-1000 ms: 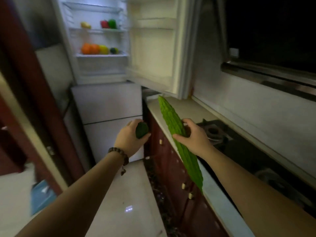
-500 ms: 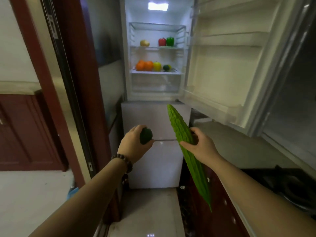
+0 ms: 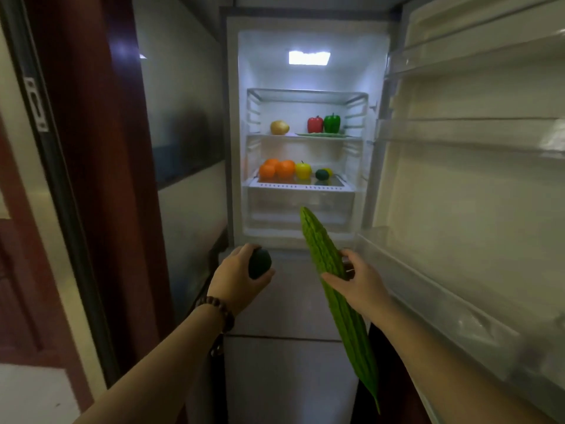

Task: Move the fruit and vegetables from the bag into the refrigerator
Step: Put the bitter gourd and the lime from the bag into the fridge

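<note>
The refrigerator (image 3: 235, 117) stands straight ahead, lit inside, its upper door (image 3: 458, 194) swung open to the right. My left hand (image 3: 237, 278) grips a small dark green avocado (image 3: 259, 263). My right hand (image 3: 357, 281) holds a long bumpy bitter gourd (image 3: 330, 286) near its middle, tip pointing toward the fridge. Both hands hover below the open compartment. On the upper shelf sit a potato (image 3: 279, 127), a red pepper (image 3: 315, 124) and a green pepper (image 3: 332, 123). The lower shelf carries oranges (image 3: 276, 169), a yellow apple (image 3: 303, 170) and a dark green fruit (image 3: 321, 174).
A clear crisper drawer (image 3: 301, 203) sits under the lower shelf. Closed freezer drawers (image 3: 290, 301) lie below my hands. A dark red door frame (image 3: 101, 179) and a wall close in on the left. The door's shelves (image 3: 470, 136) hold nothing.
I have come closer to the refrigerator and now face it head on. Both hands keep hold of the avocado and the bitter gourd, carried forward toward the open compartment.
</note>
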### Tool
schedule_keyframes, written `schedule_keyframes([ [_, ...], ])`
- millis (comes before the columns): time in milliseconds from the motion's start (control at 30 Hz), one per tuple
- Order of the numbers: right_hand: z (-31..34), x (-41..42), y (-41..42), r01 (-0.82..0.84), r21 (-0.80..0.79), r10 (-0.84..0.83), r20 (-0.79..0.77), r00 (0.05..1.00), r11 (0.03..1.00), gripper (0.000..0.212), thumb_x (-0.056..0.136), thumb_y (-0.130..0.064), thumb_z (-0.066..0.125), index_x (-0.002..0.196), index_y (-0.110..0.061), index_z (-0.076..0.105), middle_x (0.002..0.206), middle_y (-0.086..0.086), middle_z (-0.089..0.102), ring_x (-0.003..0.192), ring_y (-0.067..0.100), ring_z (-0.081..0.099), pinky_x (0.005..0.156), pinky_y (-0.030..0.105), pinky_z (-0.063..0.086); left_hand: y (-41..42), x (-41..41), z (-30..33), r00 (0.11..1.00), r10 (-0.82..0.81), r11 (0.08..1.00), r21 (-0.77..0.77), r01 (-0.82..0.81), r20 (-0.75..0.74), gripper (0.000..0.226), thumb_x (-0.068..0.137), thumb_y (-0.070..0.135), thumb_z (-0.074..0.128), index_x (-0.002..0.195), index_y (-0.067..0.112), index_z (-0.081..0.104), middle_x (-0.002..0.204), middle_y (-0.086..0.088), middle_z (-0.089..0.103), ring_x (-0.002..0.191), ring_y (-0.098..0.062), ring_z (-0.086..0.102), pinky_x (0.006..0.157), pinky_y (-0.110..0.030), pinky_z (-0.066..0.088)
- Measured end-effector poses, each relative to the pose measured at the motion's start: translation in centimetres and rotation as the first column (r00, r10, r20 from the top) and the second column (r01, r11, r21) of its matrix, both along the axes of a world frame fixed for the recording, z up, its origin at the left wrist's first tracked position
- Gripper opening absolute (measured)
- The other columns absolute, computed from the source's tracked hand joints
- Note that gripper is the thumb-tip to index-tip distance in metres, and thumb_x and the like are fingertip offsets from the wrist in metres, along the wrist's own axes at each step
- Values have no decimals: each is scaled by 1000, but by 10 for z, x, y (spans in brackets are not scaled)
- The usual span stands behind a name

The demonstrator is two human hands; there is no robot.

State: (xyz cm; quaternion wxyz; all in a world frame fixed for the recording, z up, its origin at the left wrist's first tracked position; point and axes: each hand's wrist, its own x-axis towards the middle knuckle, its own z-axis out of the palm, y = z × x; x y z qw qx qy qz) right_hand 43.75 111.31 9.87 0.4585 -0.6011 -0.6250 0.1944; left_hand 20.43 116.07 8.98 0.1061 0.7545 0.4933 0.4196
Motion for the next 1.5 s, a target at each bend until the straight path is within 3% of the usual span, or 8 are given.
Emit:
schedule_keyframes([
  [267, 6, -3, 115, -2, 4, 2, -5, 1000, 1000, 49, 81, -28, 71, 124, -21, 50, 94, -13, 57, 81, 6, 60, 66, 28, 55, 125, 11, 18, 991, -28, 998, 54, 21, 132, 51, 76, 32, 75, 119, 22, 50, 107, 8, 55, 97, -10, 55, 86, -29, 49],
  [400, 25, -12, 177, 12, 25, -12, 36, 999, 1000, 51, 81, -31, 71, 126, -25, 48, 96, -13, 56, 80, 2, 58, 58, 14, 44, 190, 13, 37, 981, -105, 992, 87, 92, 164, 48, 77, 30, 74, 118, 23, 50, 109, 10, 50, 97, -7, 51, 88, -27, 47],
  [667, 84, -29, 291, 69, 138, -69, -8, 998, 988, 48, 81, -26, 71, 124, -24, 49, 97, -3, 62, 77, 11, 64, 65, 33, 58, 315, 18, 80, 964, -149, 958, 273, 86, 219, 47, 75, 31, 75, 116, 18, 55, 109, -2, 53, 94, -12, 52, 85, -25, 45],
  [767, 109, -29, 321, 165, 229, -188, 84, 979, 960, 50, 80, -25, 71, 125, -23, 50, 98, -1, 60, 76, 13, 62, 58, 21, 50, 342, 26, 91, 952, -175, 953, 285, 101, 250, 47, 76, 33, 74, 117, 19, 56, 110, 0, 54, 94, -9, 50, 80, -17, 40],
  [867, 144, -22, 350, 210, 333, -308, 275, 911, 919, 53, 78, -25, 71, 126, -23, 50, 105, 6, 58, 82, 16, 58, 58, 15, 43, 364, 30, 98, 939, -186, 957, 269, 107, 288, 50, 78, 33, 73, 122, 20, 53, 115, 0, 55, 99, -10, 50, 89, -30, 47],
  [967, 186, -7, 376, 192, 417, -397, 488, 778, 888, 56, 77, -27, 71, 128, -23, 48, 109, 12, 54, 93, 23, 54, 78, 35, 52, 388, 31, 101, 932, -183, 965, 240, 110, 311, 63, 77, 34, 73, 132, 21, 45, 123, 1, 54, 108, -12, 51, 90, -25, 43],
  [1200, 262, 21, 442, 127, 370, -387, 816, 430, 920, 59, 83, -35, 64, 137, -27, 41, 114, 12, 48, 108, 31, 46, 86, 40, 46, 442, 48, 94, 934, -218, 954, 264, 142, 284, 48, 75, 31, 75, 114, 25, 49, 106, 3, 56, 94, -15, 56, 80, -31, 51],
  [1500, 283, 50, 562, 19, 191, -180, 886, 428, 982, 59, 88, -28, 61, 142, -25, 37, 126, 12, 47, 111, 30, 50, 91, 33, 42, 515, 78, 94, 974, -142, 968, 228, 100, 175, 51, 78, 31, 73, 124, 24, 53, 117, 1, 51, 102, -14, 50, 88, -24, 41],
])
